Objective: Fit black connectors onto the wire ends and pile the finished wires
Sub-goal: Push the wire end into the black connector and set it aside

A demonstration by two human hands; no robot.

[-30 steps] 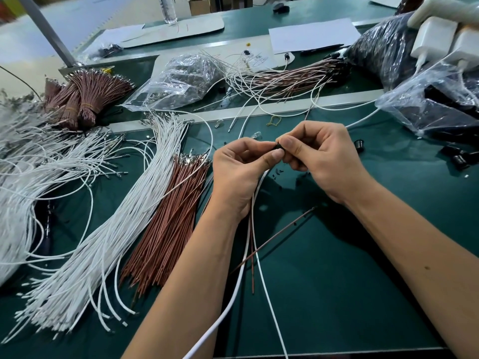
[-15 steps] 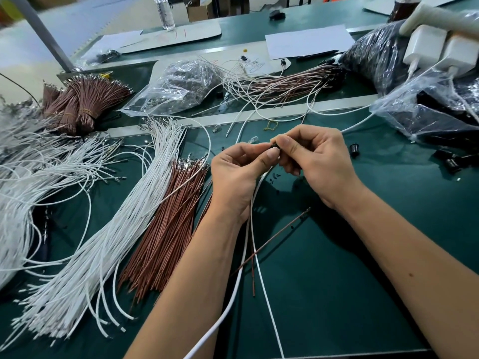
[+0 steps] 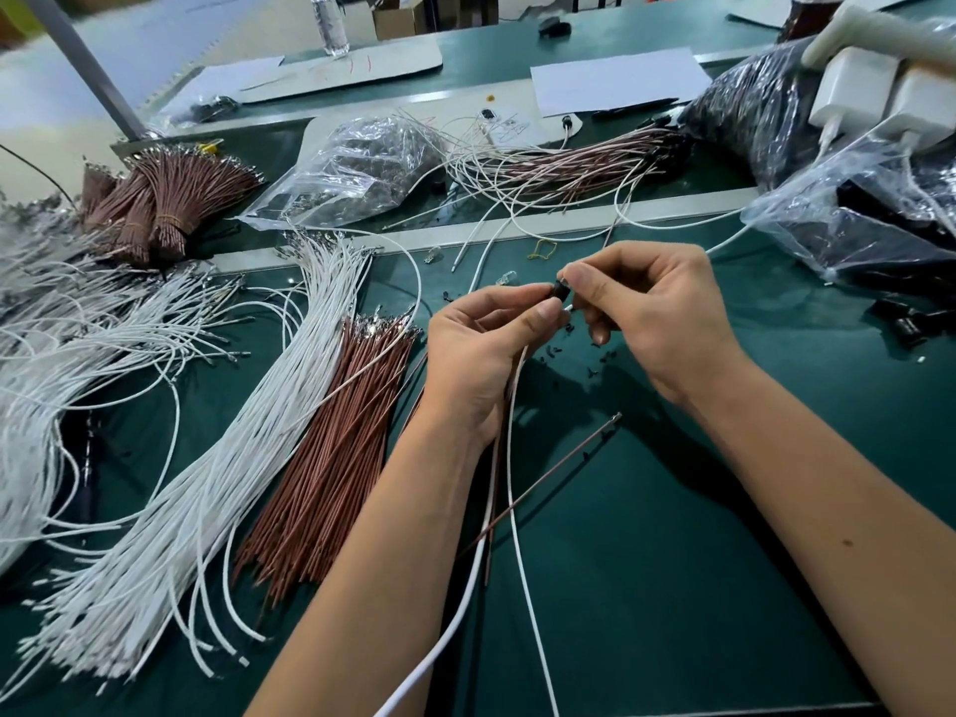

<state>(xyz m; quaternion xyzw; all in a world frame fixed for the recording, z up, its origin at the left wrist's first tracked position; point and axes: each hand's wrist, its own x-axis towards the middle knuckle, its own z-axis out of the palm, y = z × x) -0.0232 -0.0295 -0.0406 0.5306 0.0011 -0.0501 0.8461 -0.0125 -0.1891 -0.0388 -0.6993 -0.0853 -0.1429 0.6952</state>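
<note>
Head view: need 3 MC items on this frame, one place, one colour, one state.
1. Where does the loose brown wire bundle lie?
A. Just right of the fanned white wire bundle
B. On the white paper
C. Inside a plastic bag

2. What colour is the connector between the fingertips?
A. Red
B. Black
C. Yellow

3. What is the right hand doing?
A. Resting flat on the table
B. Hanging idle
C. Pinching the connector

Answers: 1 A, the brown wires lie alongside the white ones on the green mat. 2 B, it shows dark black. 3 C, thumb and forefinger close on it opposite the left hand, which holds wires.
</note>
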